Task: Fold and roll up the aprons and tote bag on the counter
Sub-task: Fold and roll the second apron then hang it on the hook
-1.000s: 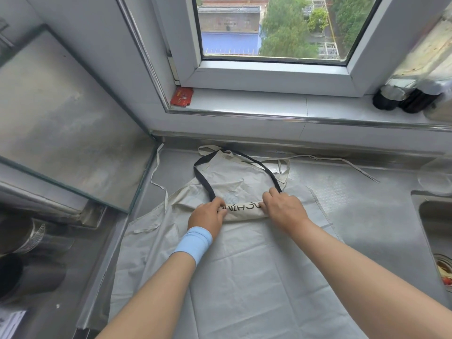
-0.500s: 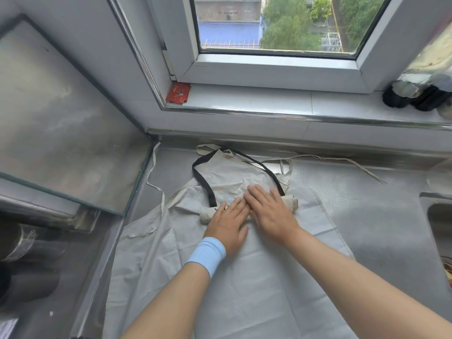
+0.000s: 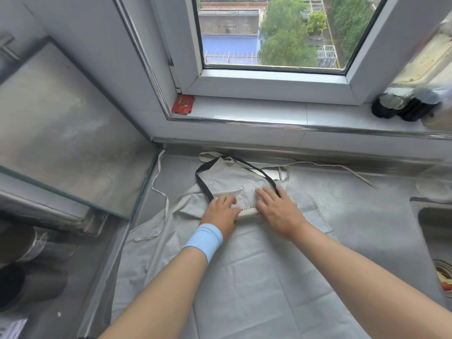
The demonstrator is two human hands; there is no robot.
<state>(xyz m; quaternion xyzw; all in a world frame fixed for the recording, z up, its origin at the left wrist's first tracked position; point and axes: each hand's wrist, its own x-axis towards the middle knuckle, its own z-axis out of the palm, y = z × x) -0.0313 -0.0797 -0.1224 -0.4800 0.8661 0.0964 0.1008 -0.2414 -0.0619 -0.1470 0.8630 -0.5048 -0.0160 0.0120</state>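
Canvas, cream and coarse with black strap handles, makes up the tote bag (image 3: 230,179). Its near end is wound into a short, tight roll, and the flat rest reaches toward the far wall. It lies on a pale, crease-lined apron (image 3: 244,277) spread over the brushed steel counter (image 3: 367,204). The right hand (image 3: 278,211) presses flat on the roll's right part, fingers straight and spread. The left hand (image 3: 221,209), above a light blue wristband (image 3: 205,238), covers the left end with bent fingers; whether it grips cannot be told.
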